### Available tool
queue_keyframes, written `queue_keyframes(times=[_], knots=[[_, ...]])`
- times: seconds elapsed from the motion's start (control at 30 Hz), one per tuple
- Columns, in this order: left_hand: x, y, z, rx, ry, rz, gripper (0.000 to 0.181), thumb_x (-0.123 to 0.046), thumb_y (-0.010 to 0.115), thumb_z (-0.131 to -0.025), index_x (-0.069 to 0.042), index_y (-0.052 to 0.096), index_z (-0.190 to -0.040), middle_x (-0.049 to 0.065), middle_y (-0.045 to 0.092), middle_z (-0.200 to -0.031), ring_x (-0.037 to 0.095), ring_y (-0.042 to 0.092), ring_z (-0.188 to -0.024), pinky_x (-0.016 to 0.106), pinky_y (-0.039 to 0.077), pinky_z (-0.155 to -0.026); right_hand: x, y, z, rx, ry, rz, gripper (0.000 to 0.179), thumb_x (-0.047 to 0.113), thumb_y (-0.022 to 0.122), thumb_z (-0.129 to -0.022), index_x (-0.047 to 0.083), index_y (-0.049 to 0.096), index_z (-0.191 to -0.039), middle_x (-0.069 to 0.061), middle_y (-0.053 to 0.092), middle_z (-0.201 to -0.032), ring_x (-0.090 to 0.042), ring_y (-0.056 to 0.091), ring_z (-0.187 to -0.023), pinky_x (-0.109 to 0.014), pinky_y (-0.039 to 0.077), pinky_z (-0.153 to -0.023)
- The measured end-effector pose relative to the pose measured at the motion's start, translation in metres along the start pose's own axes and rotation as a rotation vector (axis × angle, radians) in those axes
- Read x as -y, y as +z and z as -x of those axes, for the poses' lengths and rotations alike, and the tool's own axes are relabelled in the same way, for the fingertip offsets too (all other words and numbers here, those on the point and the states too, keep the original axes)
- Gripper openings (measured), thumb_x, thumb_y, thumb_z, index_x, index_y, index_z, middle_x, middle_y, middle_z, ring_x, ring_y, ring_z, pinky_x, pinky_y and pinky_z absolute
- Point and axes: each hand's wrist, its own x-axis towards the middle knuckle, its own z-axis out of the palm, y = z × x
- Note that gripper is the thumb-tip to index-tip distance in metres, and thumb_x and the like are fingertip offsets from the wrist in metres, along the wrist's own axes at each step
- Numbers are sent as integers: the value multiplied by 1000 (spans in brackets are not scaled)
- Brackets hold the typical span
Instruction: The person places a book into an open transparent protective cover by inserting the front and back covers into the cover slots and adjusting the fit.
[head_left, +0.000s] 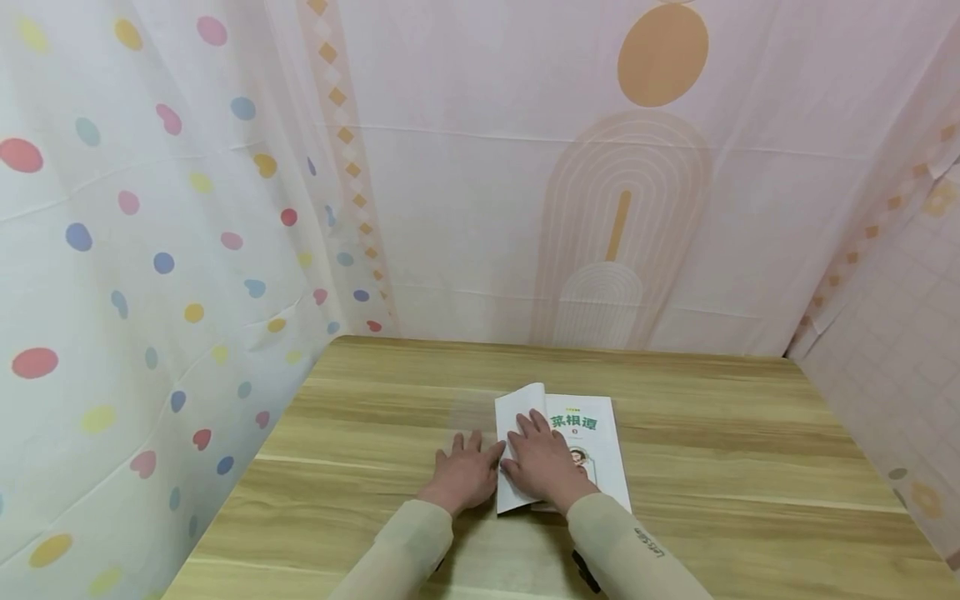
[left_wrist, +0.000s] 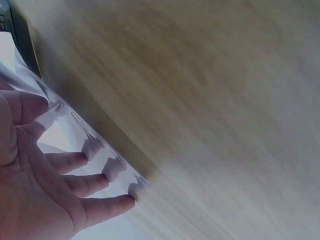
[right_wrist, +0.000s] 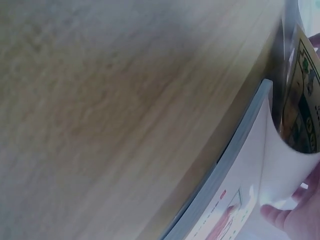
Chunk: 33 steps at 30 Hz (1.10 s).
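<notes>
A thin book [head_left: 603, 433] with green Chinese characters on its white page lies on the wooden table, its front cover [head_left: 510, 406] turned to the left. My right hand [head_left: 543, 462] rests on the turned cover near the spine, fingers spread. Just left of it, my left hand [head_left: 465, 475] touches a clear plastic sheet [left_wrist: 75, 125] with its fingers extended; the sheet's edge runs past the fingertips in the left wrist view. Seen from the right wrist, the cover curves up from the page block [right_wrist: 245, 130], showing a printed yellow and dark green outer side [right_wrist: 302, 105].
The wood-grain table [head_left: 750, 450] extends to both sides of the book. A pale curtain [head_left: 465, 233] with arch patterns hangs behind it, and a dotted curtain [head_left: 150, 333] hangs along the left.
</notes>
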Motion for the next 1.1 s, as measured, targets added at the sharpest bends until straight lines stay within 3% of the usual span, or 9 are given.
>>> queue_keyframes(times=[0.17,0.3,0.47,0.8,1.1], knots=[[-1,-3,0,18,-12,-26,44,-26,52,-99,-22,55,-143,19,40,-151,49,35,-137,71,35,-98,-16,0,2,-52,-79,-156,40,23,51,-100,3,62,-132,-20,40,-152,-38,26,-145,-53,29,-113],[-2,-5,-1,26,-19,-38,44,-27,48,-101,-22,54,-144,19,41,-152,49,35,-137,71,36,-98,-32,3,8,-82,-114,-258,41,23,49,-100,8,61,-136,-19,30,-158,-38,19,-148,-56,21,-115],[-2,-6,0,17,-15,-38,43,-26,48,-101,-22,54,-144,19,42,-151,49,36,-136,71,36,-96,-40,8,9,-83,-138,-273,44,30,51,-101,10,58,-139,-18,25,-160,-38,16,-148,-56,24,-114],[2,-3,-2,32,-20,-1,52,-21,52,-95,-18,50,-147,20,39,-152,50,33,-138,72,34,-98,-37,9,10,-83,-138,-272,46,29,51,-100,5,57,-139,-21,25,-160,-42,16,-147,-57,27,-113],[4,-2,1,4,2,68,67,-20,53,-90,-7,36,-153,23,40,-151,51,33,-137,72,31,-100,-36,11,11,-80,-118,-262,46,28,53,-99,5,57,-139,-22,25,-159,-43,16,-147,-56,24,-115]])
